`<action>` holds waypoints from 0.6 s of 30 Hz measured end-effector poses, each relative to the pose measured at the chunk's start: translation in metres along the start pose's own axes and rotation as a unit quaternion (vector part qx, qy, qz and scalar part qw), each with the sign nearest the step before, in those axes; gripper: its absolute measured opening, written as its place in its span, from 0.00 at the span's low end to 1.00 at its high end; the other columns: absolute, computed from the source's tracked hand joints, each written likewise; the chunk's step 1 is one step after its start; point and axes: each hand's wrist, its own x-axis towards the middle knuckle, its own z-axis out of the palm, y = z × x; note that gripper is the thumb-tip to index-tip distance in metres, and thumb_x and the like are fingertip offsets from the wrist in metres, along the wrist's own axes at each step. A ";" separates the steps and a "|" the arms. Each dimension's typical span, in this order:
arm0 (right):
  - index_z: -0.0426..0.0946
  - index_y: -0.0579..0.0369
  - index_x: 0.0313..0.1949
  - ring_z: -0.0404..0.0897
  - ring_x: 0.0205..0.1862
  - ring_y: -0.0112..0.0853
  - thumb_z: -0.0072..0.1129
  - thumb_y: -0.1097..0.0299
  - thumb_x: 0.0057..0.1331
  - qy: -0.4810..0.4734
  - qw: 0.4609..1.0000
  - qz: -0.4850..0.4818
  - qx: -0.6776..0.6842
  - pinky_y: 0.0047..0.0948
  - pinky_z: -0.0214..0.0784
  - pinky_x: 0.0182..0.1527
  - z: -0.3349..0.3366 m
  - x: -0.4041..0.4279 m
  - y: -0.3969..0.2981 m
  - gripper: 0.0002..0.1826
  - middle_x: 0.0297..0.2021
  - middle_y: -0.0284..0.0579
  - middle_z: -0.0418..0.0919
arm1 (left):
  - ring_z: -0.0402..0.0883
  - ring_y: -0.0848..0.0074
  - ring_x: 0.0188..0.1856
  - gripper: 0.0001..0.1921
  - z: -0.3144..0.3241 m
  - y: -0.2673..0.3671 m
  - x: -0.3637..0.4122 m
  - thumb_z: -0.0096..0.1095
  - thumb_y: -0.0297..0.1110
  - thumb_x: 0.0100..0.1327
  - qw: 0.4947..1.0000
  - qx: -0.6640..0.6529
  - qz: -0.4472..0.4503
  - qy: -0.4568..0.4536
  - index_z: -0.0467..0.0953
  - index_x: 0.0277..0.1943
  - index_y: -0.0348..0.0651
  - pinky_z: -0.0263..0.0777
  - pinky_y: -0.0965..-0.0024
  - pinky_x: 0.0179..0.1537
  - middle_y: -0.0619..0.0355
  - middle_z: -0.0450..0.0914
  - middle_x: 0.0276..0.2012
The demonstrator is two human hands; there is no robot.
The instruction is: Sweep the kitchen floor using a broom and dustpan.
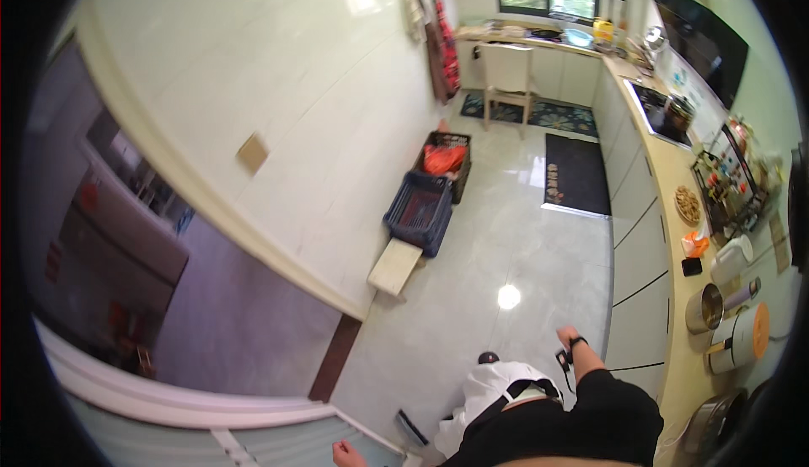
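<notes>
My left hand [346, 454] is at the bottom edge, its fingers curled in with nothing visible in them. It is nearest to a pale door panel [291, 432] and a dark-topped upright object [413, 428] on the floor. On the other side, my right hand [567, 338] hangs over the tiled floor beside the white base cabinets [638, 328]. A black band [576, 341] circles that wrist, and a small black device with a cord [564, 361] hangs by it. Blur hides the exact pose of the right fingers. Both hands are away from the counter.
Along the left wall stand a wooden stool [395, 267], a dark blue plastic crate [418, 208] and a black crate with a red bag [444, 159]. A counter [673, 277] on the right bears a pot [703, 310], a bowl of peanuts [687, 204] and a stove [660, 110]. Ahead is a chair [507, 72].
</notes>
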 end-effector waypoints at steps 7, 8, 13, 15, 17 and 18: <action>0.76 0.53 0.33 0.77 0.36 0.40 0.51 0.68 0.51 -0.012 0.876 0.351 0.330 0.35 0.70 0.37 0.068 0.002 0.038 0.10 0.33 0.50 0.77 | 0.73 0.60 0.24 0.18 0.107 0.116 0.166 0.50 0.41 0.62 0.991 -0.074 0.103 0.035 0.71 0.25 0.32 0.65 0.60 0.28 0.46 0.74 0.19; 0.76 0.53 0.33 0.77 0.36 0.40 0.51 0.67 0.52 0.008 0.923 0.283 0.260 0.34 0.70 0.37 0.049 0.015 0.058 0.10 0.32 0.50 0.77 | 0.74 0.59 0.29 0.15 0.147 0.113 0.185 0.52 0.40 0.61 0.987 -0.121 0.102 0.000 0.72 0.32 0.31 0.66 0.61 0.33 0.45 0.75 0.25; 0.72 0.55 0.31 0.73 0.20 0.34 0.54 0.70 0.49 0.190 0.958 0.073 0.201 0.34 0.65 0.20 0.001 0.065 0.075 0.09 0.16 0.42 0.72 | 0.71 0.74 0.16 0.12 0.191 0.301 0.224 0.54 0.33 0.58 0.967 -0.163 0.196 -0.023 0.68 0.24 0.35 0.65 0.71 0.21 0.55 0.72 0.16; 0.71 0.57 0.28 0.64 0.13 0.28 0.50 0.71 0.52 0.116 0.577 0.262 0.765 0.28 0.58 0.15 -0.070 0.100 0.059 0.05 0.12 0.37 0.63 | 0.72 0.74 0.16 0.11 0.212 0.332 0.227 0.54 0.33 0.58 0.959 -0.155 0.237 -0.019 0.69 0.24 0.35 0.64 0.71 0.21 0.56 0.72 0.15; 0.69 0.58 0.26 0.57 0.11 0.23 0.46 0.70 0.54 0.140 0.581 0.248 0.763 0.23 0.52 0.13 -0.118 0.121 0.052 0.05 0.11 0.32 0.57 | 0.71 0.74 0.16 0.11 0.232 0.375 0.239 0.54 0.32 0.58 0.958 -0.136 0.250 -0.013 0.69 0.24 0.36 0.64 0.71 0.20 0.56 0.71 0.15; 0.69 0.57 0.26 0.58 0.12 0.23 0.47 0.70 0.54 0.150 0.590 0.245 0.754 0.23 0.52 0.13 -0.130 0.134 0.052 0.05 0.11 0.33 0.58 | 0.71 0.74 0.16 0.10 0.241 0.397 0.245 0.54 0.32 0.58 0.958 -0.137 0.252 -0.020 0.69 0.24 0.36 0.64 0.71 0.21 0.56 0.71 0.15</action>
